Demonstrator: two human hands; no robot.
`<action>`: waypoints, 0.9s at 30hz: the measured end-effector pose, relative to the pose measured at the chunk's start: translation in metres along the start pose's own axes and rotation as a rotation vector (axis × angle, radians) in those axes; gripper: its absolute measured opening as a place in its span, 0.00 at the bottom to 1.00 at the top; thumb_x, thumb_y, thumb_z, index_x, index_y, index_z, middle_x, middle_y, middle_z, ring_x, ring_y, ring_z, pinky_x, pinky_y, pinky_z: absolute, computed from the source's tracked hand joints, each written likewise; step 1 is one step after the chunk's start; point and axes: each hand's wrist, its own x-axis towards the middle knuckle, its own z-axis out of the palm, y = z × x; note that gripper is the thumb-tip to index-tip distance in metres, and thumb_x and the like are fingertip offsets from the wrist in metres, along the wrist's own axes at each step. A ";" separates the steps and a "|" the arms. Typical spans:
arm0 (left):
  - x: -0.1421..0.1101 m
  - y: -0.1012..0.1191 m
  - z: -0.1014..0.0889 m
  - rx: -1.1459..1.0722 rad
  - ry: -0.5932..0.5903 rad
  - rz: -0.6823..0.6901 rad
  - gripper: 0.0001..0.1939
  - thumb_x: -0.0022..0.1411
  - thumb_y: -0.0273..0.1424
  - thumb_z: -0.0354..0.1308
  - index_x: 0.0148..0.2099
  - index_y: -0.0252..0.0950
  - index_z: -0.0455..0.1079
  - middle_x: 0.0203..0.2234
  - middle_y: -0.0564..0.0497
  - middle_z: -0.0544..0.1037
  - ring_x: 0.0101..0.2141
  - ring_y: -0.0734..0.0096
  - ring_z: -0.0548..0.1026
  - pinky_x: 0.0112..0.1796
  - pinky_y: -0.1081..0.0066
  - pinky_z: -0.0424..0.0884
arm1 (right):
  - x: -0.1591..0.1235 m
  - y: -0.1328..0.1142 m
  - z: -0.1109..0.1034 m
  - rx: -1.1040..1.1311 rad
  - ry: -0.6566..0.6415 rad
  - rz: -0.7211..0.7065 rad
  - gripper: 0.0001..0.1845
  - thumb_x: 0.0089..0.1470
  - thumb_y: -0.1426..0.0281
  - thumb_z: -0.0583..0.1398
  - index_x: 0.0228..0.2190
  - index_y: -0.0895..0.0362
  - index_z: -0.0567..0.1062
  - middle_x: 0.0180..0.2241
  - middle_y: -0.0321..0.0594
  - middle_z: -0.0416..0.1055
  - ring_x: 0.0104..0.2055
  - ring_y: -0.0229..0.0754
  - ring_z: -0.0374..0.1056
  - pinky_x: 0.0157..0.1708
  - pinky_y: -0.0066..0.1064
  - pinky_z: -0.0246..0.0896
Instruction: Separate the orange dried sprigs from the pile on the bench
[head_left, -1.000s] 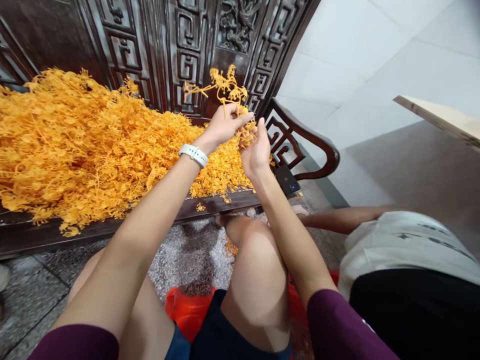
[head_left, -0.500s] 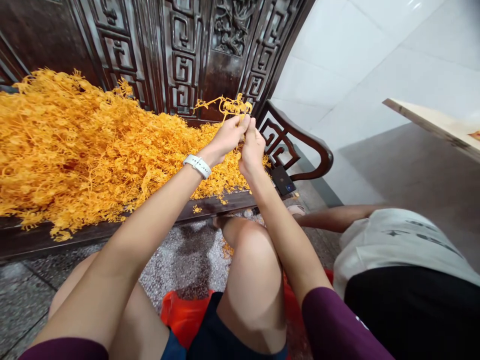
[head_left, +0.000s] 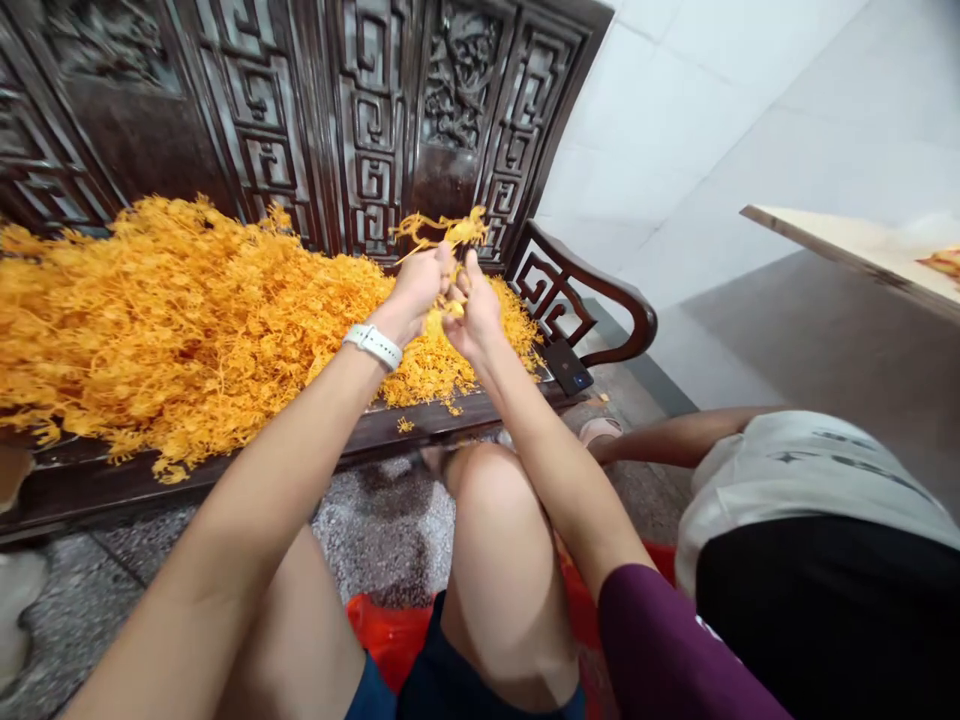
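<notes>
In front of the carved bench back, my left hand (head_left: 420,285) is closed round a branching yellow-orange plastic piece (head_left: 465,230), whose thin stems and small flower-like ends stick out above the fingers. My right hand (head_left: 478,310) is close beside it, fingers curled inward and thumb raised. Blurred yellow bits show at its fingertips, but what it grips there cannot be made out. Below and to the left, a large heap of similar yellow-orange plastic pieces (head_left: 217,320) covers the bench seat.
The dark wooden bench (head_left: 300,455) has a curved armrest (head_left: 630,310) at its right end. A dark phone (head_left: 566,367) lies by that armrest. Another person's leg (head_left: 660,438) is on the right, below a wooden board (head_left: 840,245). Something red (head_left: 390,625) shows beneath my legs.
My hands have drawn slightly apart and moved down and left in view, the plastic piece staying in my left hand. The whole view has shifted a little.
</notes>
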 end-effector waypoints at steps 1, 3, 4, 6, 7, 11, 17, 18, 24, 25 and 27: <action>-0.002 0.001 -0.004 -0.074 0.005 -0.033 0.25 0.79 0.34 0.47 0.25 0.38 0.56 0.13 0.60 0.52 0.14 0.81 0.50 0.18 0.75 0.50 | -0.003 -0.001 0.002 0.081 -0.019 -0.004 0.37 0.59 0.34 0.59 0.23 0.50 0.55 0.16 0.26 0.43 0.18 0.33 0.43 0.17 0.28 0.43; -0.005 -0.002 -0.009 -0.184 0.010 -0.053 0.25 0.81 0.36 0.45 0.26 0.39 0.55 0.13 0.62 0.47 0.14 0.80 0.45 0.17 0.76 0.48 | -0.012 -0.004 0.005 0.233 -0.041 -0.028 0.39 0.60 0.36 0.60 0.23 0.51 0.49 0.16 0.25 0.41 0.18 0.32 0.37 0.16 0.27 0.40; -0.006 -0.004 -0.009 -0.199 0.007 -0.040 0.25 0.81 0.38 0.45 0.27 0.39 0.55 0.13 0.62 0.47 0.14 0.81 0.45 0.17 0.77 0.49 | -0.018 -0.005 0.005 0.276 -0.060 -0.035 0.40 0.61 0.36 0.60 0.23 0.52 0.47 0.16 0.25 0.41 0.18 0.32 0.36 0.16 0.27 0.39; -0.007 -0.011 -0.009 -0.187 -0.016 -0.014 0.25 0.79 0.42 0.50 0.28 0.38 0.58 0.13 0.62 0.47 0.14 0.81 0.47 0.17 0.78 0.50 | -0.034 -0.005 0.003 0.315 -0.064 -0.068 0.40 0.62 0.37 0.60 0.23 0.52 0.47 0.17 0.26 0.41 0.18 0.32 0.36 0.16 0.26 0.40; -0.008 -0.013 -0.009 -0.181 -0.038 -0.018 0.24 0.78 0.44 0.52 0.29 0.39 0.60 0.14 0.62 0.48 0.14 0.81 0.47 0.16 0.78 0.50 | -0.043 -0.006 -0.001 0.312 -0.055 -0.088 0.39 0.62 0.37 0.60 0.23 0.52 0.48 0.17 0.26 0.42 0.19 0.33 0.37 0.16 0.26 0.42; -0.011 -0.016 -0.020 -0.181 -0.071 -0.044 0.21 0.72 0.51 0.59 0.34 0.42 0.67 0.14 0.60 0.53 0.14 0.78 0.52 0.16 0.74 0.53 | -0.065 -0.007 -0.031 0.159 0.010 -0.160 0.35 0.62 0.36 0.57 0.24 0.51 0.55 0.20 0.29 0.47 0.20 0.35 0.43 0.18 0.29 0.49; -0.005 -0.021 -0.037 -0.123 -0.028 0.050 0.20 0.72 0.53 0.58 0.47 0.43 0.77 0.24 0.51 0.77 0.24 0.74 0.73 0.26 0.73 0.68 | -0.016 0.029 -0.095 -0.532 0.353 -0.213 0.40 0.62 0.31 0.46 0.53 0.48 0.72 0.54 0.51 0.72 0.53 0.53 0.71 0.47 0.46 0.73; -0.003 -0.023 -0.036 -0.130 -0.027 0.069 0.19 0.72 0.52 0.58 0.50 0.43 0.77 0.27 0.50 0.79 0.27 0.73 0.76 0.29 0.73 0.71 | -0.008 0.037 -0.101 -0.626 0.398 -0.195 0.43 0.59 0.30 0.50 0.56 0.50 0.71 0.61 0.55 0.67 0.62 0.60 0.66 0.55 0.53 0.70; -0.001 -0.040 -0.022 -0.244 -0.042 0.111 0.11 0.75 0.40 0.60 0.52 0.42 0.77 0.36 0.49 0.84 0.41 0.70 0.83 0.47 0.70 0.78 | -0.030 0.058 -0.073 -0.100 0.121 -0.025 0.45 0.57 0.27 0.48 0.50 0.52 0.71 0.50 0.51 0.75 0.52 0.55 0.74 0.51 0.50 0.73; -0.002 -0.044 -0.019 -0.250 -0.033 0.118 0.10 0.74 0.39 0.61 0.51 0.42 0.77 0.37 0.49 0.84 0.42 0.70 0.83 0.49 0.70 0.77 | -0.038 0.058 -0.062 0.038 0.097 0.007 0.44 0.57 0.27 0.47 0.50 0.51 0.70 0.45 0.49 0.76 0.47 0.52 0.76 0.46 0.47 0.74; -0.006 -0.053 -0.012 -0.241 -0.014 0.122 0.08 0.73 0.36 0.64 0.51 0.41 0.77 0.36 0.49 0.83 0.43 0.71 0.83 0.49 0.71 0.77 | -0.047 0.059 -0.041 0.146 0.148 0.000 0.40 0.57 0.29 0.52 0.49 0.50 0.68 0.39 0.43 0.74 0.38 0.46 0.74 0.37 0.39 0.71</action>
